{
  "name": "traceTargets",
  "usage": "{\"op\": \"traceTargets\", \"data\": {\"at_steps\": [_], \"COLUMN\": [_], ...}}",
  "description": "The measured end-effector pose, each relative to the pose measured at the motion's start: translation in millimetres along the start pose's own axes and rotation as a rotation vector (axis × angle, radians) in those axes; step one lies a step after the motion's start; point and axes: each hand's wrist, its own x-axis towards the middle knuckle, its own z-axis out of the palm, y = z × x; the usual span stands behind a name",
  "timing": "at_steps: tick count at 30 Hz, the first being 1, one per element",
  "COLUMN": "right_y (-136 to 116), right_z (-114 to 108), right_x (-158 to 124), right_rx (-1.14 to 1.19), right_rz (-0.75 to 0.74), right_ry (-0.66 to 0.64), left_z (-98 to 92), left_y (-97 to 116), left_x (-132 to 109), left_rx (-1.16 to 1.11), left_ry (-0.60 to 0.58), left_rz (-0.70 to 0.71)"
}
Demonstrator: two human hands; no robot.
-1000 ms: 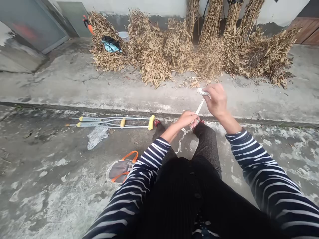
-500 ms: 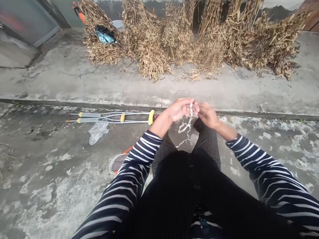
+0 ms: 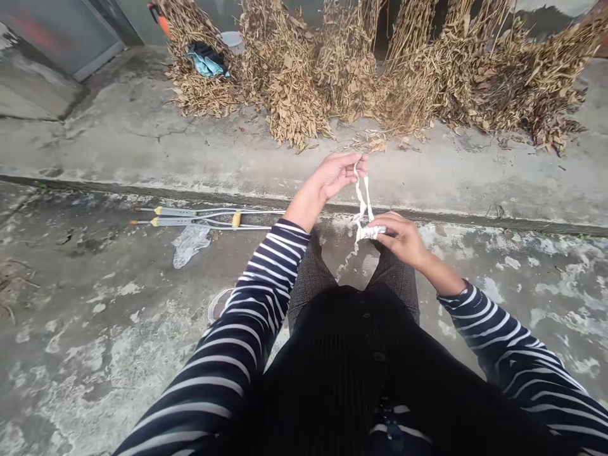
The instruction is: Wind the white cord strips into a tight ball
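Note:
My left hand (image 3: 339, 175) is raised in front of me with a white cloth strip (image 3: 363, 199) looped over its fingers. The strip runs down from there to my right hand (image 3: 401, 237), which is lower and to the right. Between its thumb and fingers, my right hand pinches a small wound bundle (image 3: 371, 232) of the same white strip. A thin, crinkled tail of it dangles below the bundle, between my knees.
A pair of crutches (image 3: 209, 218) with yellow pads lies on the concrete at left, beside a clear plastic bag (image 3: 190, 244). Ahead, a low concrete step (image 3: 266, 174) runs across. Bundles of dried plants (image 3: 304, 82) lean against the wall, with blue-and-black cloth (image 3: 208, 60) on them.
My hands have moved apart: the left went up and away, the right came down a little. The white strip is now stretched between them, and the wound bundle shows in my right hand.

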Motion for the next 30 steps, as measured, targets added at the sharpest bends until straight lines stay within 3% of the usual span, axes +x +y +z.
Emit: {"op": "traceTargets", "data": {"at_steps": [5, 7, 9, 11, 14, 16, 21, 26, 30], "right_y": [-14, -18, -20, -19, -15, -10, 1, 3, -3], "right_z": [-2, -3, -2, -1, 0, 0, 1, 7, 7], "right_x": [-3, 0, 4, 8, 11, 12, 11, 8, 0], "right_rx": [0.394, 0.506, 0.610, 0.692, 0.774, 0.830, 0.982, 1.030, 0.963], "right_rz": [0.261, 0.297, 0.321, 0.367, 0.471, 0.540, 0.637, 0.658, 0.609], "right_ry": [-0.015, 0.029, 0.082, 0.105, 0.106, 0.119, 0.161, 0.231, 0.282], "left_z": [-33.2, -30.8, -19.3, -3.9, 15.2, 21.9, 27.6, 28.3, 11.1], "left_y": [10, 4, -9, -29, -65, -88, -125, -149, -171], "left_x": [24, 28, 24, 10, -22, -44, -77, -83, -90], "left_rx": [0.455, 0.686, 0.793, 0.699, 0.337, 0.169, 0.048, 0.607, 0.833], "left_ry": [-0.084, -0.047, 0.014, -0.014, -0.245, -0.265, -0.223, 0.044, 0.105], "left_rz": [-0.152, -0.130, -0.016, 0.079, 0.003, -0.036, -0.037, 0.033, -0.134]}}
